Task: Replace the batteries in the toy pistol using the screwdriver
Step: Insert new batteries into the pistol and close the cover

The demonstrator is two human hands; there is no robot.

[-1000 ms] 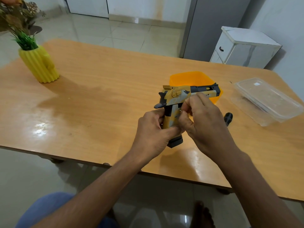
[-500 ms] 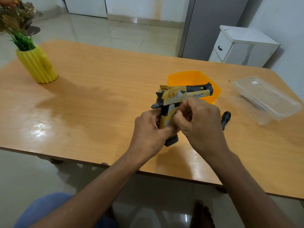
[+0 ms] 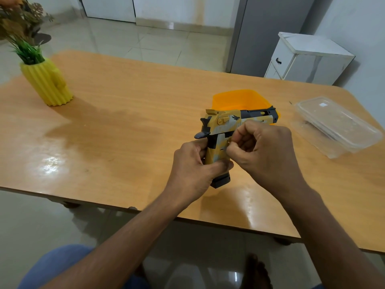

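Two hands hold the pistol [image 3: 224,130] above the worktop [image 3: 125,122]: left hand [image 3: 193,163] grasps its handle, right hand [image 3: 262,151] pinches at its side, fingers tightly curled.

No text, number or brand can be read. On the toy pistol [image 3: 227,126], on its slide just above the grip of the left hand [image 3: 192,165], there is a small dark emblem that looks like a bird or wing. Beside it, just above the knuckles of the right hand [image 3: 264,151], runs a line of small print, too blurred to read. The clear container [image 3: 337,124], well to the right of the grip, carries a small white label with nothing legible on it.
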